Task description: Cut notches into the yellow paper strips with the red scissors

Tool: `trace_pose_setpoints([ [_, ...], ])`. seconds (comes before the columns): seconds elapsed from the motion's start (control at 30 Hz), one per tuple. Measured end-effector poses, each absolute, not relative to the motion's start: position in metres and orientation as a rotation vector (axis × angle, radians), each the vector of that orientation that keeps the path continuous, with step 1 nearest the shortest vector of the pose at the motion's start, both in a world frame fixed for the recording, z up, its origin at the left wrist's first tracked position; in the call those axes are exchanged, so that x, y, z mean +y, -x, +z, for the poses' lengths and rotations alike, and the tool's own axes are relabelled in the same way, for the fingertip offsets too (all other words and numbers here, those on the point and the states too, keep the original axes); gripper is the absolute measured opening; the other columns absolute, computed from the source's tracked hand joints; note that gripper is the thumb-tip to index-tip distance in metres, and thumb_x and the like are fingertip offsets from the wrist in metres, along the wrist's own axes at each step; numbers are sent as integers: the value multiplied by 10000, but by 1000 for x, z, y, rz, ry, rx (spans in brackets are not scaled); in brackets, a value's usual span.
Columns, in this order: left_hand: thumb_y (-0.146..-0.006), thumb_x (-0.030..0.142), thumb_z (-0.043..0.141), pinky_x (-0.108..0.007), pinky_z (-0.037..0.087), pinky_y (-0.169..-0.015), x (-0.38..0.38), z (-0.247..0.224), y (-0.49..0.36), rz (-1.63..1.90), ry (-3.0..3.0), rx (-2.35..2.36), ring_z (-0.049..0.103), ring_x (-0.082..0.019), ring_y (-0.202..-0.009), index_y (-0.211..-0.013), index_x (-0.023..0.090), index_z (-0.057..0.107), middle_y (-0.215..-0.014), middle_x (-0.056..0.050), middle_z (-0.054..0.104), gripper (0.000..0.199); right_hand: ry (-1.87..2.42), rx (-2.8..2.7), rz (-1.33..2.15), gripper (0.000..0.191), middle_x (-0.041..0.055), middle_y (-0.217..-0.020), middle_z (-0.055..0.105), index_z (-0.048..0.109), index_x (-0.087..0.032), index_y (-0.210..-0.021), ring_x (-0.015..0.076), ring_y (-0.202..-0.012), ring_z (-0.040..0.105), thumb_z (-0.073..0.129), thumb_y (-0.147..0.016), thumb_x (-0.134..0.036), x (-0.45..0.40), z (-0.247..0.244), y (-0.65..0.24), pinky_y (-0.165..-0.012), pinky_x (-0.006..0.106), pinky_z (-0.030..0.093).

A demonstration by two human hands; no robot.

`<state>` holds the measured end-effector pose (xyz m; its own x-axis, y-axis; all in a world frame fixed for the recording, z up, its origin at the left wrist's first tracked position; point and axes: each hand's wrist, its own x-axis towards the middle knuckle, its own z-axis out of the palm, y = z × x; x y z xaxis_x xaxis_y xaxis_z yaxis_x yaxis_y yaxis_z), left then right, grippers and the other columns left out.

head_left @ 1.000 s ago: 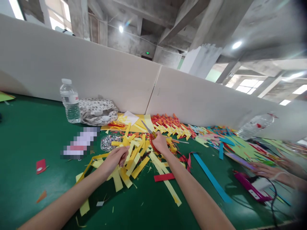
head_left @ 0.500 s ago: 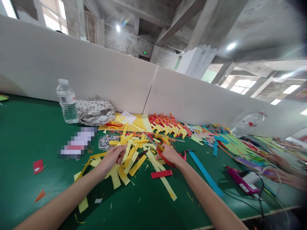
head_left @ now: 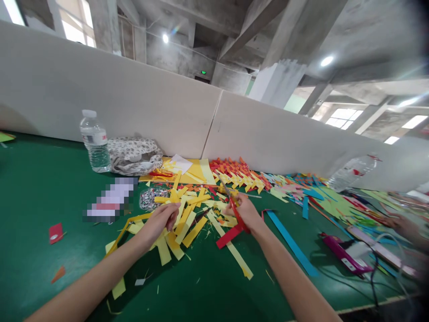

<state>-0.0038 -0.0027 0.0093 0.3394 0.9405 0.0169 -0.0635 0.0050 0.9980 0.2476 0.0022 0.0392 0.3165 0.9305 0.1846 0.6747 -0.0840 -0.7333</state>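
Observation:
My right hand [head_left: 245, 213] is closed round a pair of scissors with red handles [head_left: 240, 218], blades pointing up and away to the left. Partly under the handles lies a short red paper strip [head_left: 229, 237], across a long pale yellow strip [head_left: 238, 259]. My left hand [head_left: 168, 217] hovers at or just over a heap of yellow paper strips [head_left: 195, 230]; its fingers are curled, and what they pinch, if anything, is hidden. Behind that hand sits a clear tray of small googly eyes [head_left: 152, 197].
Woven red and yellow paper pieces [head_left: 233, 172] lie by the white partition [head_left: 154, 103]. A water bottle [head_left: 96, 145] stands beside a patterned cloth bag [head_left: 134, 156]. On the right are blue strips [head_left: 291, 243], a purple device with cables [head_left: 345, 255] and another person's hand [head_left: 404, 228].
My right hand has tilted the scissors, so the blades point more upward. The short red strip has swung to a slant. The other person's hand has moved right; my left hand barely shifted.

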Motion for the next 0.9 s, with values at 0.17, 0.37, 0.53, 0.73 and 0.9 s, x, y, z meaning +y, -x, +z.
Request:
trace_pose_setpoints([
  [0.17, -763, 425, 404, -223, 322, -462, -1, 7, 3, 969, -1219, 882, 395, -99, -406, -488, 189, 426, -411, 52, 406, 363, 1243, -1145, 559, 380, -42, -678, 565, 473, -202, -728, 59, -416, 423, 738, -468, -281, 4, 71, -227, -390, 206, 301],
  [0.37, -746, 385, 490, -238, 409, -556, -3, 12, 4, 1082, -1222, 885, 550, -139, -662, -818, 214, 517, -797, -12, 589, 188, 1067, -981, 770, 375, -54, -670, 559, 447, -212, -728, 71, -463, 462, 740, -494, -214, 3, 38, -182, -431, 210, 360],
  [0.53, -709, 301, 571, -329, 410, -819, -4, 9, 5, 1186, -1593, 945, 407, -221, -1115, -1140, 319, 439, -1261, -43, 408, 451, 1017, -1237, 978, 345, -54, -676, 576, 427, -218, -742, 80, -497, 469, 712, -548, -197, -3, 2, -160, -496, 220, 383],
  [0.73, -723, 247, 549, -403, 303, -958, -8, 2, 0, 1183, -2015, 959, 318, -235, -1196, -1175, 328, 431, -1284, -45, 375, 474, 1006, -1420, 1045, 340, -55, -692, 562, 414, -221, -739, 63, -452, 382, 703, -562, -203, -20, 11, -158, -446, 201, 296],
  [0.9, -706, 269, 577, -426, 312, -951, -8, 1, -1, 1190, -2058, 947, 360, -251, -1169, -1091, 286, 496, -1260, -65, 409, 394, 982, -1402, 1087, 350, -55, -711, 545, 436, -218, -759, 57, -472, 381, 719, -554, -220, -26, 8, -161, -454, 196, 304],
])
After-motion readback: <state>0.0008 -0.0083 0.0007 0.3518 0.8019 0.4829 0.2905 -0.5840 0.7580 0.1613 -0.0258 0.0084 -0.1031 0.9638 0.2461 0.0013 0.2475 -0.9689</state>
